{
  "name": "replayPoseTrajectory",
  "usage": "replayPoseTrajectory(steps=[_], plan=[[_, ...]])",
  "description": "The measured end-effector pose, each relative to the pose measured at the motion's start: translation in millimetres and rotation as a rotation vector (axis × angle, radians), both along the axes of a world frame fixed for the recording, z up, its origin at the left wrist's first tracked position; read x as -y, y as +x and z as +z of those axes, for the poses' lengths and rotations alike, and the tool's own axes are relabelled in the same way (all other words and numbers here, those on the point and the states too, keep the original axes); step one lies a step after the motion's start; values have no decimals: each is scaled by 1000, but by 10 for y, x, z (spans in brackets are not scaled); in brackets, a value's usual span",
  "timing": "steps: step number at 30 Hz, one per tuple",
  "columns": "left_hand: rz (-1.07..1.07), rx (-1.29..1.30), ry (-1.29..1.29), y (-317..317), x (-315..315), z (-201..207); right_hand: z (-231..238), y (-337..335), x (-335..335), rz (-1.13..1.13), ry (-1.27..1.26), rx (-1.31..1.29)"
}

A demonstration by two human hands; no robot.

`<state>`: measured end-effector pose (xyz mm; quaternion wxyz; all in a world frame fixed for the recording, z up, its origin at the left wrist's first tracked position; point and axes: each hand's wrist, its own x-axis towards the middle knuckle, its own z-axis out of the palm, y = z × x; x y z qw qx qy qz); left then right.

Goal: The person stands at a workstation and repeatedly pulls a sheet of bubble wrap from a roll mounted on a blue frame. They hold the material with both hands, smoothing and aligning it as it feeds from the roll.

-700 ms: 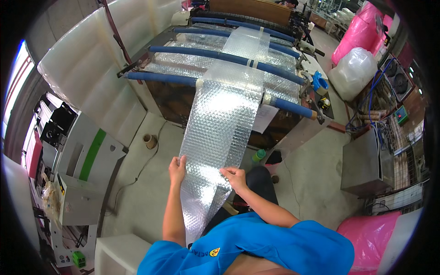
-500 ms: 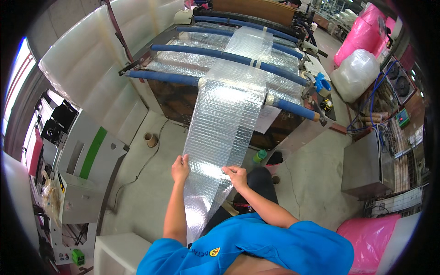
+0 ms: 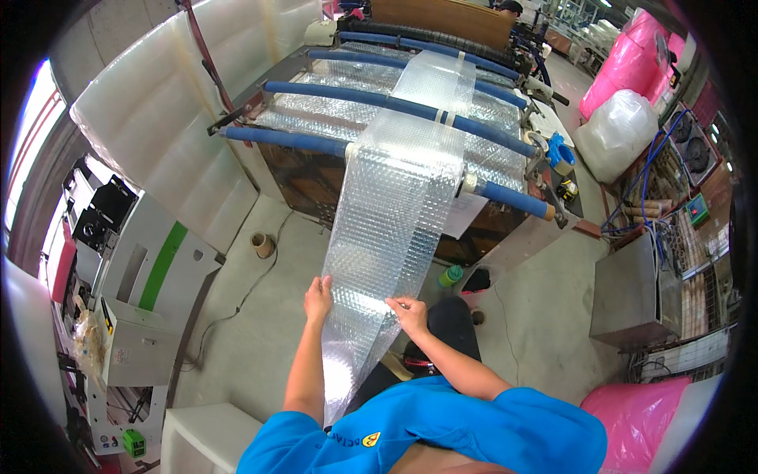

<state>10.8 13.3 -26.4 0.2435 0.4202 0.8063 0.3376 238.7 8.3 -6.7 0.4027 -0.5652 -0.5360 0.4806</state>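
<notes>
Bubble wrap (image 3: 387,213) beyond the left fingers (image 3: 317,292) duller, with less glare than before.

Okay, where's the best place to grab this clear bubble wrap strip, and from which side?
Probably by its two long edges, coming in from left and right at once. The bubble wrap strip is long and flat, sloping down toward you from the front blue roller, so a one-sided grip could let it skew. Your left hand and right hand are at those edges.
</notes>
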Motion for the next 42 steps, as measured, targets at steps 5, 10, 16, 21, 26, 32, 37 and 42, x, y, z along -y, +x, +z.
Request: replayPoseTrajectory(steps=[5,10,16,21,26,32,37,42], plan=[[1,48,110,27,-162,-60,10,7,-140,-50,134,31],[-63,47,155,131,-768,226,196,80,-674,-124,281,48],[-83,-31,198,214,-1400,621,488,169,-1326,-166,345,85],[-31,43,300,327,-1478,1108,1002,130,-1475,-205,283,-217],[-173,258,176,180,-1025,892,733,126,-1081,-146,381,27],[-164,101,-85,-10,88,341,211,104,271,190,11,-23],[-126,404,152,-291,550,1004,858,131,500,419,-59,-222],[-68,316,130,-227,605,899,646,141,350,219,-114,-383]])
